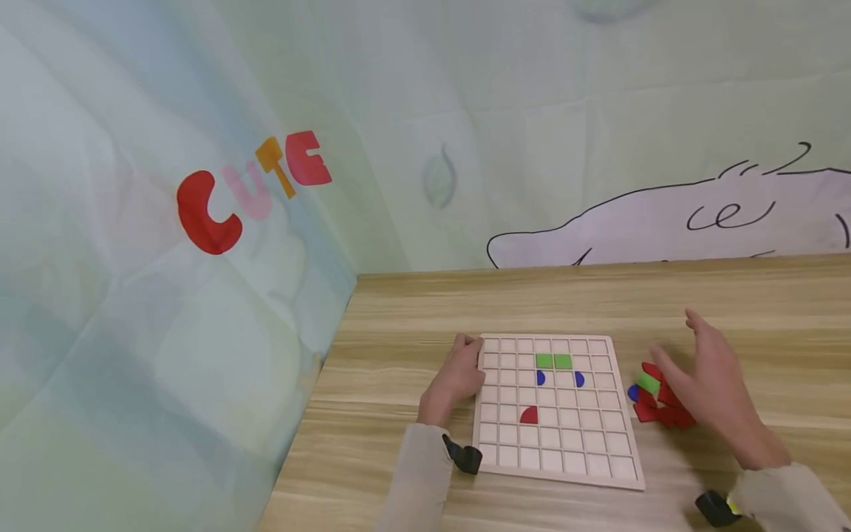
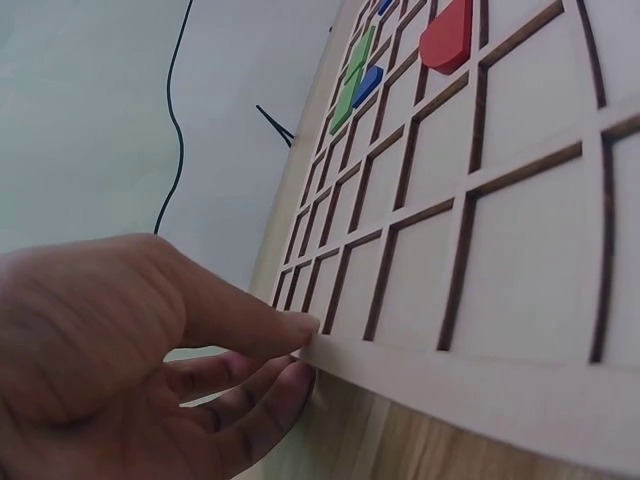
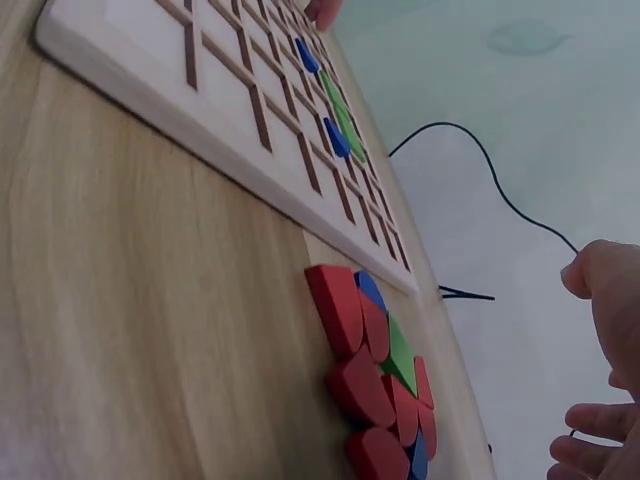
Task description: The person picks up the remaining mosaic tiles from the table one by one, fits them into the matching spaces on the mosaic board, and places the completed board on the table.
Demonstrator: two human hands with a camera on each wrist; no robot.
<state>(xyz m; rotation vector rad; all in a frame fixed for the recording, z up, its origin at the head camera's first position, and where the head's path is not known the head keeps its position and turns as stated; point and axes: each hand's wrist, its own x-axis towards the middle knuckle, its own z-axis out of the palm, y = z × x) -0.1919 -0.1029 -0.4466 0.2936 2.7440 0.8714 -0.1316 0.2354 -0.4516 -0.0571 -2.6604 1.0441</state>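
fingers first: the left hand (image 1: 457, 378) has its thumb (image 2: 262, 325) on the top rim of the grid board (image 1: 558, 459) and the other fingertips at or just under its edge, so i'd call that a pinch. right hand (image 1: 718, 380) is loose, fingers spread, nothing in it, held up clear of the table (image 1: 399, 318).

what could go wrong imo: if the left hand pulls or lifts that rim, the board could tilt or skate, and the loose bits on it, two green squares (image 1: 562, 361), two blue half-rounds (image 1: 580, 380) and a red quarter-round (image 1: 529, 415), might slip out of line. also the heap of pieces (image 3: 362, 385) is a jumble, bits leaning on each other, so a careless grab could scatter them or bring up two at once. a sleeve brushing the board could do it too.

as for where stuff lies: board is between the hands, its left edge touching the left fingers. heap is just beside the right edge (can't tell if its nearest blue bit touches), below the right hand's thumb, with a gap, no contact.
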